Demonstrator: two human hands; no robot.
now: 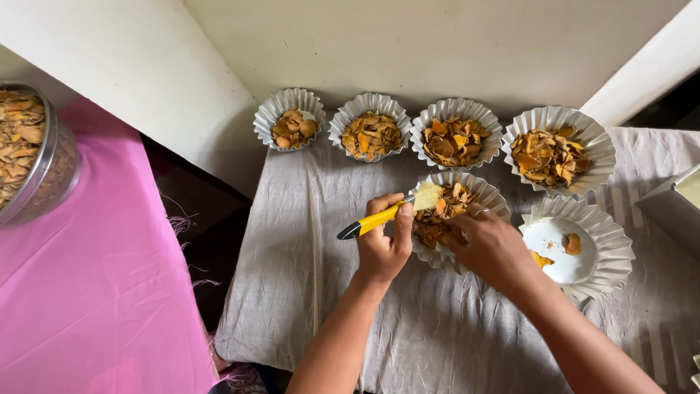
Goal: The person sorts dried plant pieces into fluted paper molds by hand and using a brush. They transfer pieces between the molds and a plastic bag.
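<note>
- Left hand (384,248) closed in a firm grip on a yellow-handled brush (390,212); long axis near level, black handle end toward the tabletop's left edge, pale bristles toward the right and slightly toward the far edge.
- Bristles resting over the near fluted paper cup (490,195) of orange-brown dried slices, mid-tabletop.
- Right hand (490,248) curled over that cup's near rim, grip closed on it; ring visible on one finger.
- Four filled cups (371,136) lined along the far edge.
- Nearly empty cup (576,244) just right of the hands.
- Grey cloth (306,277) covering the tabletop.
- Steel bowl (33,157) of slices on pink cloth (95,292), well left.
</note>
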